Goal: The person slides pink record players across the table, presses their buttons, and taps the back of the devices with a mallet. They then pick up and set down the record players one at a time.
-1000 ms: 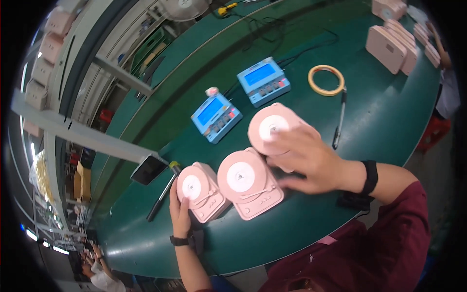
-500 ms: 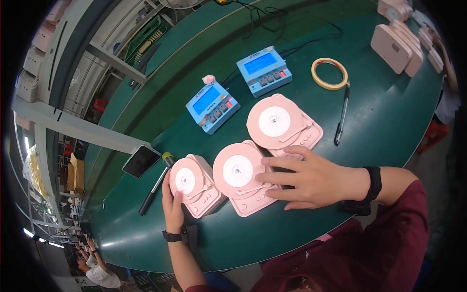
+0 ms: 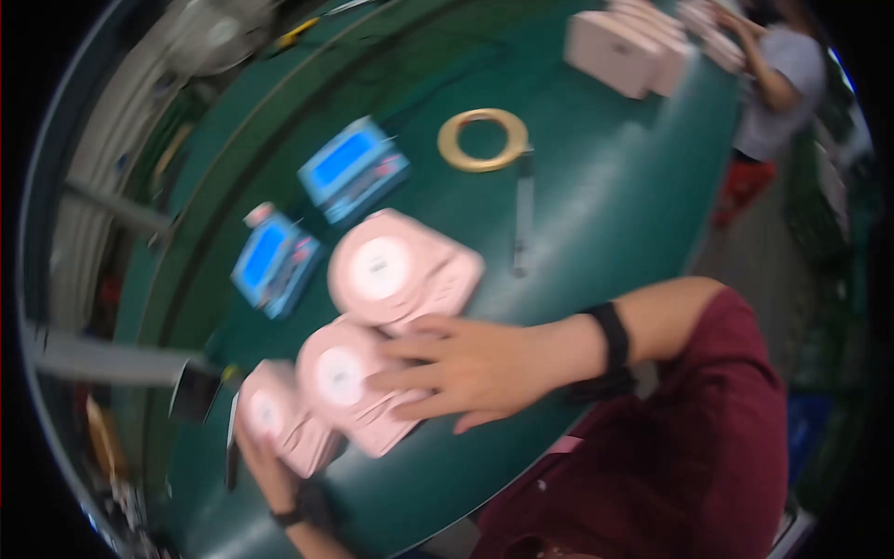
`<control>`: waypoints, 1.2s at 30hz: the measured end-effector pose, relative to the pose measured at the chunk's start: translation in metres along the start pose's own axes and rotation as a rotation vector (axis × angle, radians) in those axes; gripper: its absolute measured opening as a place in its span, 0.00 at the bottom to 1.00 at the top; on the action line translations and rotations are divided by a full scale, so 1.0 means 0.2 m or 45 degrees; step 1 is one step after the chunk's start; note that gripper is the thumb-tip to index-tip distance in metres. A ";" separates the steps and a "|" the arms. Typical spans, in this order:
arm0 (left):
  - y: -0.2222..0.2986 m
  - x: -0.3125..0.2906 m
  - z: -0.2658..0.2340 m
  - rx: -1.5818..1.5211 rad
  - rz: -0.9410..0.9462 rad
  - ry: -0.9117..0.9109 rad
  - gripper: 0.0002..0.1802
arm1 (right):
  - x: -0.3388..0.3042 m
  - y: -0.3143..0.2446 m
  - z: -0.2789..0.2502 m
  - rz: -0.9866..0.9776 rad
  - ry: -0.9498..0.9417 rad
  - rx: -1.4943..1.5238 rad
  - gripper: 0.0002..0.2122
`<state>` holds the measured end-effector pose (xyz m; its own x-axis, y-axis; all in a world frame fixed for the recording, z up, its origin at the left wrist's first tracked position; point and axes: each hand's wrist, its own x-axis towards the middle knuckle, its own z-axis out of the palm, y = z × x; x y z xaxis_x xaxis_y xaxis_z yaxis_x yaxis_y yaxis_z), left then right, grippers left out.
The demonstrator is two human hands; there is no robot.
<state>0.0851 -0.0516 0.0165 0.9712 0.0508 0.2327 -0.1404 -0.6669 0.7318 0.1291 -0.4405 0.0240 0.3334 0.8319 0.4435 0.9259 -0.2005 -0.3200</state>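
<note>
We have our right hand [image 3: 475,368] laid palm down with its fingers spread, released rather than clenched, across the right side of the middle record player [image 3: 337,373]. Whether the fingertips press on it or only hover just above, we cannot tell. Our left hand [image 3: 265,466] sits at the lower left edge of the left record player [image 3: 291,424], thumb toward its face; blur keeps us from telling whether it grips or merely touches. We wear dark wristbands on both arms, the right wristband [image 3: 610,337] below a maroon sleeve [image 3: 717,401]

Around the hands, the three pink players lie face up in a slanting row, close together, each with a white disc on its round top. The upper record player [image 3: 400,265] is just beyond our right hand. All of them rest on the green table [image 3: 596,224]

Farther out, we see two blue meters with lit screens, the near meter [image 3: 277,265] and the far meter [image 3: 354,172]. A ring of tape [image 3: 453,144] lies to their right, with a pen [image 3: 524,214] just below it. On the left, a black-handled tool [image 3: 231,452] lies near a dark flat screen [image 3: 196,393]. Toward the upper right, pink cases [image 3: 610,54] stand upright in a group, and past them a co-worker [image 3: 784,79] in a pale top reaches to the table edge
</note>
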 end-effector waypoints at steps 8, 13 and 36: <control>0.10 0.03 0.12 0.079 -0.013 -0.083 0.42 | -0.09 0.02 -0.03 0.076 -0.185 0.038 0.30; 0.08 0.06 0.16 -0.270 0.040 -0.043 0.34 | -0.06 -0.08 -0.13 0.236 -0.228 -0.166 0.28; 0.03 -0.04 0.05 -0.113 0.146 0.015 0.35 | 0.13 -0.26 0.02 0.071 -0.130 -0.037 0.24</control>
<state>0.0780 -0.0638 0.0130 0.9457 -0.0131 0.3249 -0.2673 -0.6002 0.7538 0.0883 -0.4062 0.0498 0.3663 0.8670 0.3378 0.9116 -0.2616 -0.3171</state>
